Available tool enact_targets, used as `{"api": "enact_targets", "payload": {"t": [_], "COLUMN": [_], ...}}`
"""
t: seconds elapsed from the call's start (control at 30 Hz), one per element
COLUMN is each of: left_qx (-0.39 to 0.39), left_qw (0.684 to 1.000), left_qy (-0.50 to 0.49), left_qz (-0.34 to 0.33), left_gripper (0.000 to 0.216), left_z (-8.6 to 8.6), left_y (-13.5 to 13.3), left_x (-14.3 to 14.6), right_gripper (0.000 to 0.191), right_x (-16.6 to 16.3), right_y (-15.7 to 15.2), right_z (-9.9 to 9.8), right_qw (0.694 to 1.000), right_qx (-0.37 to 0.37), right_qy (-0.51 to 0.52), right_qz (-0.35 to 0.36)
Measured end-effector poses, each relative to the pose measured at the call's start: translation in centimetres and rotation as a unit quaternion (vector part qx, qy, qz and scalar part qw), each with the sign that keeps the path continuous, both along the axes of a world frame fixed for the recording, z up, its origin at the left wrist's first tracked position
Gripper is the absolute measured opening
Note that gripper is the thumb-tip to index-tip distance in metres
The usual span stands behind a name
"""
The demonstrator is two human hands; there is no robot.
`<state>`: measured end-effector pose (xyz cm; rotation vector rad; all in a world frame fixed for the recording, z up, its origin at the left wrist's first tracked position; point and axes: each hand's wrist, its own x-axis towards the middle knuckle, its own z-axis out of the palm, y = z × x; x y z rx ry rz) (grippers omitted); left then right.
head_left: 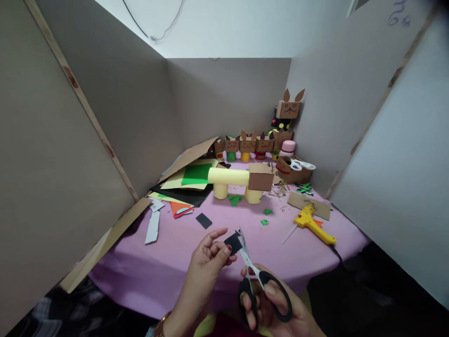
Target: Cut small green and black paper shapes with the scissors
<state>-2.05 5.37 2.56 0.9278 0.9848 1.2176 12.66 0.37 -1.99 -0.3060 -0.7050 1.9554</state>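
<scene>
Between thumb and fingers my left hand [212, 255] pinches a small piece of black paper [232, 243]. My right hand [271, 299] has its fingers through the black handles of a pair of scissors [248, 262]. The scissor blades are parted, and they meet the right edge of the paper. Beyond my hands stands a pale yellow paper-tube figure [228, 177] on two short tube legs, with a brown cardboard box [261, 177] at its right end. Another black paper rectangle [204, 221] lies on the pink cloth to the left.
Coloured paper sheets [196, 174] and cardboard are stacked at the left. A yellow glue gun [314, 224] rests on cardboard at the right. Green scraps [234, 200] lie around the figure. Behind are several cardboard animal figures [248, 145] and a box [293, 171] holding white scissors [302, 164]. Grey partitions enclose the table.
</scene>
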Motion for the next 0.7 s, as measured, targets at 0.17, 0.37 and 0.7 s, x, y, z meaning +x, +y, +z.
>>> {"api": "enact_targets", "payload": {"t": [0.17, 0.37, 0.7], "left_qx": [0.004, 0.002, -0.008], "left_qw": [1.0, 1.0, 1.0], "left_qy": [-0.001, 0.001, -0.001], "left_qz": [0.005, 0.008, 0.004], "left_gripper": [0.043, 0.039, 0.037], "left_z": [-0.01, -0.1, -0.12], "left_y": [0.07, -0.06, 0.05], "left_x": [0.15, 0.16, 0.11], "right_gripper": [0.034, 0.036, 0.038], "right_x": [-0.25, -0.09, 0.04], "right_y": [-0.15, -0.22, -0.43], "right_z": [0.09, 0.06, 0.58], "right_qw": [1.0, 0.999, 0.999], "right_qx": [-0.015, -0.042, -0.047], "right_qy": [0.021, -0.004, -0.025], "right_qz": [-0.007, 0.002, -0.005]}}
